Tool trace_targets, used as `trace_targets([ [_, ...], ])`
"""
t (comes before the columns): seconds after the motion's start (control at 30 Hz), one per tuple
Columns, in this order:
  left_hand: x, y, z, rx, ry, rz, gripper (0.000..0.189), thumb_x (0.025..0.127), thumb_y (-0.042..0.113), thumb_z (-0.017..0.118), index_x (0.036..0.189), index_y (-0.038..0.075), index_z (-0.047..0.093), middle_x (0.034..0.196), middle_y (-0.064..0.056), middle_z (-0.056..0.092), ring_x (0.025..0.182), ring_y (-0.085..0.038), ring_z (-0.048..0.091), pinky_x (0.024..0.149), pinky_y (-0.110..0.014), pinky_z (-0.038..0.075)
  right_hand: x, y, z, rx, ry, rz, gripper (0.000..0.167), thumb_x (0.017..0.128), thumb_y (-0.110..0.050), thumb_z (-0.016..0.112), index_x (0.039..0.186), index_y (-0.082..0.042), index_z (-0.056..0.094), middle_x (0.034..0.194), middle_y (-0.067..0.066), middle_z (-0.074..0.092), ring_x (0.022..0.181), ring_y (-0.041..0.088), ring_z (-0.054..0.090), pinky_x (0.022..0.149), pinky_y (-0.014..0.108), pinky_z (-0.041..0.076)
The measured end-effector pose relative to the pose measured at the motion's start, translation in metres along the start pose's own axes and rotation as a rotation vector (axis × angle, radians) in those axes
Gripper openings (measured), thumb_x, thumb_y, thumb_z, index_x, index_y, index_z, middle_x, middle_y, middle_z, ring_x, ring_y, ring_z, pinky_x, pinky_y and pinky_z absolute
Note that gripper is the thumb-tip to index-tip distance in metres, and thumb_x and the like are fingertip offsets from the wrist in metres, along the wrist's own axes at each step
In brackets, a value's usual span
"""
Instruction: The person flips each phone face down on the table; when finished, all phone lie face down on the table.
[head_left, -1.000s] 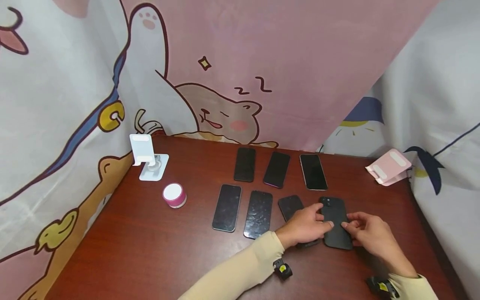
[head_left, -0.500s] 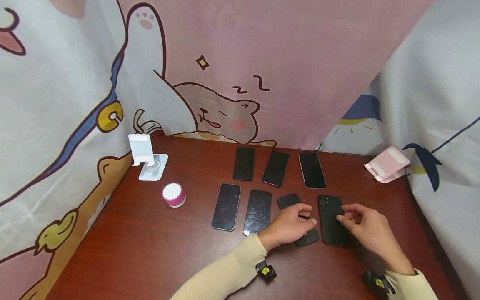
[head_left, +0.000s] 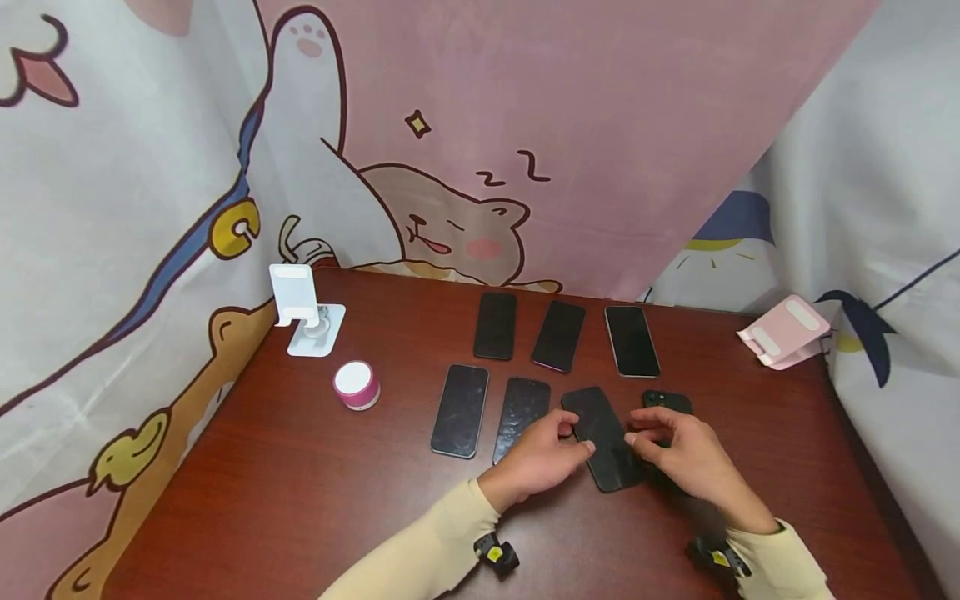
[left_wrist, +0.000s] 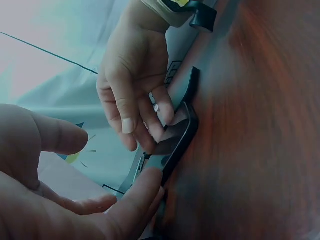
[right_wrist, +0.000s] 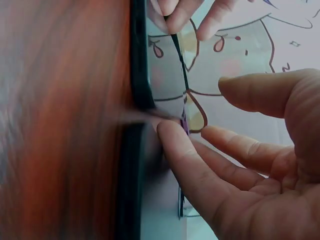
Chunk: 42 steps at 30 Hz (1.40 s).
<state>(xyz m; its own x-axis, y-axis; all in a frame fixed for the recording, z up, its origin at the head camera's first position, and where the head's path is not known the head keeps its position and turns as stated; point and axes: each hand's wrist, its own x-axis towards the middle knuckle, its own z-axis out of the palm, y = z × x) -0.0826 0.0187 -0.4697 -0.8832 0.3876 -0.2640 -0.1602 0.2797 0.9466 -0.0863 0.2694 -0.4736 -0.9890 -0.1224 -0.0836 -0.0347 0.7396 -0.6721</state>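
Observation:
Between my two hands a dark phone (head_left: 602,446) lies flat on the table, tilted, its top end leaning left. My left hand (head_left: 536,461) is at its left edge, thumb and fingers spread around that side. At its right edge are the fingertips of my right hand (head_left: 690,457), over the gap to a black phone (head_left: 671,400) lying back up with its camera showing. That hand hides most of this black phone. Neither hand visibly grips anything; whether the fingertips touch the tilted phone is hard to tell. A cracked-looking phone (head_left: 522,408) lies partly behind my left hand.
Another phone (head_left: 460,411) lies at the left of the front row. Behind are three more: a black phone (head_left: 495,326), a dark phone (head_left: 558,336) and a silver-edged phone (head_left: 632,341). A white stand (head_left: 295,292), pink round speaker-like object (head_left: 356,385) and pink stand (head_left: 787,332) flank them.
Both hands have moved left, from the black back-up phone to the tilted phone beside it. My left hand has let go of the black phone's edge and uncovered the tilted one.

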Motion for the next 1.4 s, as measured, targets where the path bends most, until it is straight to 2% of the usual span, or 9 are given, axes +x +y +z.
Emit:
trace_targets([
  [0.13, -0.004, -0.002, -0.002, -0.129, -0.033, -0.049, 0.059, 0.1, 0.025, 0.071, 0.149, 0.0, 0.051, 0.147, -0.022, 0.059, 0.108, -0.027, 0.076, 0.095, -0.042, 0.062, -0.001, -0.006, 0.008, 0.042, -0.03, 0.017, 0.042, 0.098, -0.025, 0.078, 0.133, -0.005, 0.069, 0.119, 0.016, 0.077, 0.102, 0.027, 0.077, 0.062, 0.026, 0.059],
  [0.3, -0.005, -0.004, 0.001, -0.247, -0.023, -0.06, 0.06, 0.1, 0.018, 0.07, 0.151, -0.004, 0.048, 0.15, -0.027, 0.056, 0.123, -0.03, 0.069, 0.099, -0.046, 0.061, -0.007, -0.011, 0.017, 0.017, -0.015, 0.035, 0.045, 0.096, -0.026, 0.079, 0.135, -0.006, 0.068, 0.112, 0.011, 0.078, 0.098, 0.022, 0.075, 0.062, 0.025, 0.056],
  [0.53, -0.006, 0.001, 0.003, -0.206, 0.009, -0.051, 0.059, 0.1, 0.021, 0.07, 0.15, -0.003, 0.051, 0.149, -0.027, 0.057, 0.135, -0.036, 0.06, 0.108, -0.05, 0.055, -0.012, -0.015, 0.023, 0.002, 0.005, 0.058, 0.05, 0.095, -0.03, 0.08, 0.137, -0.006, 0.066, 0.119, 0.012, 0.077, 0.1, 0.023, 0.072, 0.064, 0.025, 0.051],
  [0.7, -0.009, 0.002, 0.008, -0.269, 0.016, -0.057, 0.059, 0.101, 0.019, 0.069, 0.151, -0.002, 0.048, 0.147, -0.025, 0.056, 0.133, -0.034, 0.061, 0.11, -0.053, 0.053, -0.015, -0.016, 0.025, 0.043, 0.015, 0.083, 0.05, 0.096, -0.028, 0.08, 0.137, -0.004, 0.065, 0.127, 0.018, 0.074, 0.102, 0.025, 0.073, 0.065, 0.025, 0.056],
  [0.9, -0.006, 0.002, 0.01, -0.427, 0.026, -0.054, 0.059, 0.103, 0.01, 0.066, 0.155, -0.003, 0.042, 0.136, -0.019, 0.057, 0.115, -0.023, 0.066, 0.096, -0.05, 0.061, -0.017, -0.022, 0.033, 0.173, 0.031, 0.113, 0.05, 0.094, -0.025, 0.082, 0.137, -0.005, 0.065, 0.125, 0.018, 0.075, 0.099, 0.021, 0.075, 0.062, 0.026, 0.061],
  [1.03, -0.001, -0.002, 0.008, -0.476, 0.001, -0.055, 0.059, 0.1, 0.001, 0.064, 0.154, -0.006, 0.043, 0.124, -0.014, 0.057, 0.099, -0.015, 0.065, 0.086, -0.038, 0.064, -0.018, -0.026, 0.039, 0.301, 0.011, 0.134, 0.047, 0.096, -0.022, 0.08, 0.136, -0.004, 0.065, 0.126, 0.022, 0.073, 0.099, 0.02, 0.077, 0.068, 0.029, 0.065],
  [1.1, 0.003, -0.006, 0.008, -0.493, -0.026, -0.046, 0.057, 0.099, -0.003, 0.064, 0.152, -0.007, 0.046, 0.123, -0.016, 0.058, 0.095, -0.013, 0.065, 0.081, -0.033, 0.063, -0.018, -0.026, 0.041, 0.365, 0.009, 0.143, 0.044, 0.098, -0.02, 0.078, 0.136, -0.002, 0.064, 0.128, 0.024, 0.072, 0.102, 0.02, 0.077, 0.071, 0.031, 0.066],
  [1.23, 0.007, -0.011, 0.007, -0.517, -0.077, -0.018, 0.053, 0.098, -0.006, 0.063, 0.149, -0.004, 0.05, 0.13, -0.019, 0.06, 0.097, -0.013, 0.067, 0.079, -0.029, 0.062, -0.017, -0.025, 0.043, 0.467, 0.007, 0.155, 0.044, 0.101, -0.021, 0.074, 0.137, 0.001, 0.062, 0.128, 0.026, 0.071, 0.104, 0.022, 0.077, 0.073, 0.035, 0.066],
  [1.4, 0.01, -0.013, 0.007, -0.54, -0.121, -0.012, 0.052, 0.099, -0.002, 0.066, 0.15, 0.002, 0.052, 0.142, -0.02, 0.059, 0.113, -0.021, 0.07, 0.091, -0.041, 0.063, -0.018, -0.027, 0.039, 0.557, -0.018, 0.169, 0.05, 0.104, -0.024, 0.07, 0.144, 0.003, 0.056, 0.13, 0.027, 0.071, 0.103, 0.02, 0.077, 0.077, 0.039, 0.066],
])
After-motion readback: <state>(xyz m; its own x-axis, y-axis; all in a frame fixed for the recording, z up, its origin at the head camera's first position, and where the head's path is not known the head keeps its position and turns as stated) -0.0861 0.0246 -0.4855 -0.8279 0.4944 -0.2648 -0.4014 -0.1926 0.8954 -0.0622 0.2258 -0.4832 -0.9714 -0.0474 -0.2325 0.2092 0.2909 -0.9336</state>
